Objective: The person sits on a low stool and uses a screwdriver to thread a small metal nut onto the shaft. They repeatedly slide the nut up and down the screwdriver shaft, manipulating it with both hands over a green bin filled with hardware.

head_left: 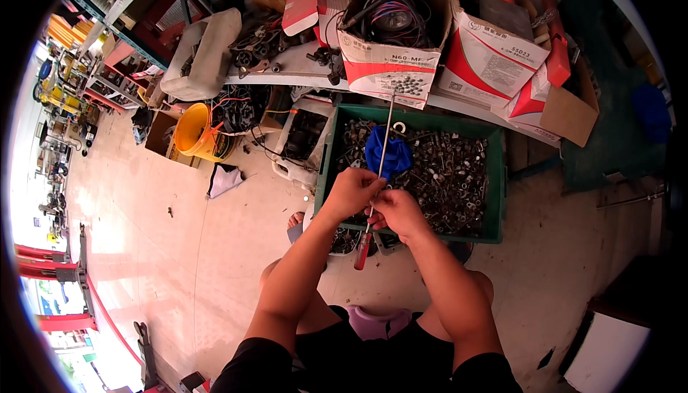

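"Where are we?"

"We seem to be steadying the red-handled screwdriver [362,251], its shaft slanting over the green bin [496,192] of metal hardware [448,174]; our left hand [353,192] and right hand [400,214] both have fingers closed round that shaft."

"And the next move?"

"We judge it calls for even control: the long shaft crosses the blue cloth [393,155] in view, its far end showing against the carton [365,67]."
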Motion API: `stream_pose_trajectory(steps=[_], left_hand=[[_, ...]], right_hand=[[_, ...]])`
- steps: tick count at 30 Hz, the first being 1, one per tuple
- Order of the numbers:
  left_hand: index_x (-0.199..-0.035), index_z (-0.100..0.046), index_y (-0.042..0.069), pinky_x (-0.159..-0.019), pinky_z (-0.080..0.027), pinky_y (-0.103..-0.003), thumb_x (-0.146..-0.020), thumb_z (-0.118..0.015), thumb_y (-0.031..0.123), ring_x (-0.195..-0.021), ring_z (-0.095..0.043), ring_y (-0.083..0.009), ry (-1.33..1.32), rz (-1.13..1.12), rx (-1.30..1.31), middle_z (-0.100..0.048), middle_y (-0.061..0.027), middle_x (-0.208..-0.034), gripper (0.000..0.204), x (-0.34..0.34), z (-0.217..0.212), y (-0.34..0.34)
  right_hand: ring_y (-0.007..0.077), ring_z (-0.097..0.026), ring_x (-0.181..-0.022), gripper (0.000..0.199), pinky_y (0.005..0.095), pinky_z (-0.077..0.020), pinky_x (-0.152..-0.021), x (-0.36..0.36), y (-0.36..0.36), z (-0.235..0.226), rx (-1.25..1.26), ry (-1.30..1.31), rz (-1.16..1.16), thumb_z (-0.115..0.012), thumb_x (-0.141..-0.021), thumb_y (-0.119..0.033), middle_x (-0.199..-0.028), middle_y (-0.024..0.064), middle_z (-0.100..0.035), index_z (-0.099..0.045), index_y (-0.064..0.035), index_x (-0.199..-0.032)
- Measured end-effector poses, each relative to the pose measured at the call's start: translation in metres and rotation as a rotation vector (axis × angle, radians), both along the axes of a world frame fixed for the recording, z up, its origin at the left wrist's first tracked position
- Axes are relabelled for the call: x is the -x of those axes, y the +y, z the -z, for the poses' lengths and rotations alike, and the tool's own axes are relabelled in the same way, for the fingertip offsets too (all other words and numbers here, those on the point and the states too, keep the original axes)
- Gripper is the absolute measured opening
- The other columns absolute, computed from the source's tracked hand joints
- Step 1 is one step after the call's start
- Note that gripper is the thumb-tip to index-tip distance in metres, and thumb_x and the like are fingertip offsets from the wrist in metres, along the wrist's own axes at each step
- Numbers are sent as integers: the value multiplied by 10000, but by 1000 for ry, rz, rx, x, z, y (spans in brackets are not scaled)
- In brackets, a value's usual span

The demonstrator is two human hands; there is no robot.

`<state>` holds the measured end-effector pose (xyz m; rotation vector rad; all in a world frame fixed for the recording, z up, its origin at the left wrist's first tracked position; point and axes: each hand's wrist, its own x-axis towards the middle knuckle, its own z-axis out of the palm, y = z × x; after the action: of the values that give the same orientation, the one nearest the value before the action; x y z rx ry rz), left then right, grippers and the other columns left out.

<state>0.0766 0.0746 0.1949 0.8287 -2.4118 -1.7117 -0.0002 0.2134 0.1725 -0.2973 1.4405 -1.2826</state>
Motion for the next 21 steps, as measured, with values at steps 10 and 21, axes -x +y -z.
stream_pose_trajectory(steps=[10, 21], left_hand=[[-720, -717, 4, -492, -439, -275, -762, -832, 274, -513, -575, -101, 11, -102, 237, -638, -49, -576, 296, 3, 1, 4], [-744, -735, 1, -509, -450, -285, -759, -828, 260, -525, -574, -112, 24, -100, 291, -632, -55, -586, 276, 3, 12, 6]], right_hand=[[169, -692, -687, 237, 298, -587, -568, -2, -3, 8, -40, 17, 82, -624, -995, -198, -855, 78, -676, -657, 34, -961], [146, -639, -598, 179, 296, -573, -496, -9, -5, 6, -101, 100, 165, -702, -925, -124, -782, 55, -620, -579, -2, -879]])
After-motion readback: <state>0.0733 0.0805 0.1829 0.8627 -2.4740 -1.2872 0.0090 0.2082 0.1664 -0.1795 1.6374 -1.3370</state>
